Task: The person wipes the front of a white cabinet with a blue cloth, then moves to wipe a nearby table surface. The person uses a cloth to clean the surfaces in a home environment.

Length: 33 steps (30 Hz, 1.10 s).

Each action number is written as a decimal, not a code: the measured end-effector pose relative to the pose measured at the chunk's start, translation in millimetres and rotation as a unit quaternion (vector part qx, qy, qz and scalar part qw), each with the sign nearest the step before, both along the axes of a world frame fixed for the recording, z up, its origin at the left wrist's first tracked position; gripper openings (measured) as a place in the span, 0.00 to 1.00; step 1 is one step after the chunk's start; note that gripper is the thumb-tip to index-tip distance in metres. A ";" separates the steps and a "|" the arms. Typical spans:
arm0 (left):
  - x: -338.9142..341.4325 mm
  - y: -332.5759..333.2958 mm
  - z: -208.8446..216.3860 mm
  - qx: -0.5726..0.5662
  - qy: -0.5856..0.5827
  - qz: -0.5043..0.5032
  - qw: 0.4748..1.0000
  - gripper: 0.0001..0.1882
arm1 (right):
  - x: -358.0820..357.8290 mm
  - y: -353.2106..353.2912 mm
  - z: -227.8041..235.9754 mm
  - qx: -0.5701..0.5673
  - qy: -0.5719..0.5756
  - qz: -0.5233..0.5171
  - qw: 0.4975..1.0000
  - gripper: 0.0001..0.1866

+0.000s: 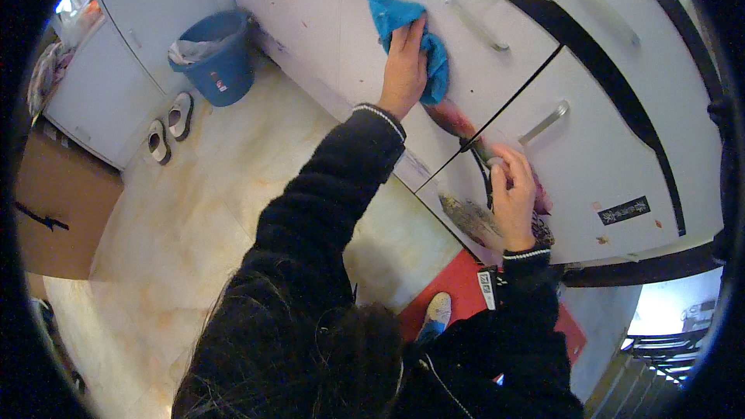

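My left hand (pixel 405 70) presses a blue cloth (pixel 436 66) against the front of a white cabinet door (pixel 349 46), its fingers lying over the bunched fabric. Part of the cloth sticks out past the fingertips at the upper left. My right hand (pixel 512 190) is by the neighbouring cabinet door (pixel 597 155), fingers bent and thumb near the forefinger, close to the printed flower picture. Whether anything is between those fingers I cannot make out. A metal handle (pixel 545 122) sits just above this hand, and another handle (pixel 477 23) is right of the cloth.
A blue bucket (pixel 221 70) lined with a pale bag stands by the cabinets at the far left, near a pair of white shoes (pixel 180 116). A cardboard box (pixel 66 194) is at the left edge. Under my foot lies a red mat (pixel 458 295) on the tiled floor.
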<state>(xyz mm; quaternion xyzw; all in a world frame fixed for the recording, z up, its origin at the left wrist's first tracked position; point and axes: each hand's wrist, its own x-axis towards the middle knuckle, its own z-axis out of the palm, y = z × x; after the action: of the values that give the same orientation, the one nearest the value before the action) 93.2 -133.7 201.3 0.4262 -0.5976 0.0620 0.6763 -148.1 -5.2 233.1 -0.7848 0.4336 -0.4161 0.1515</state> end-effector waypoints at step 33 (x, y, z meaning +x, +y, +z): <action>-37.6 293.9 -95.3 0.556 0.463 -0.181 0.666 0.26 | 35.4 27.4 -94.5 0.308 0.170 0.236 0.906 0.13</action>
<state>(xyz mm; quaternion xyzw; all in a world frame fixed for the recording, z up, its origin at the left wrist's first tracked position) 55.7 160.2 106.0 0.5801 -0.1963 -0.6111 0.5015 -112.8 22.2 138.6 -0.8371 0.3617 -0.0739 0.4037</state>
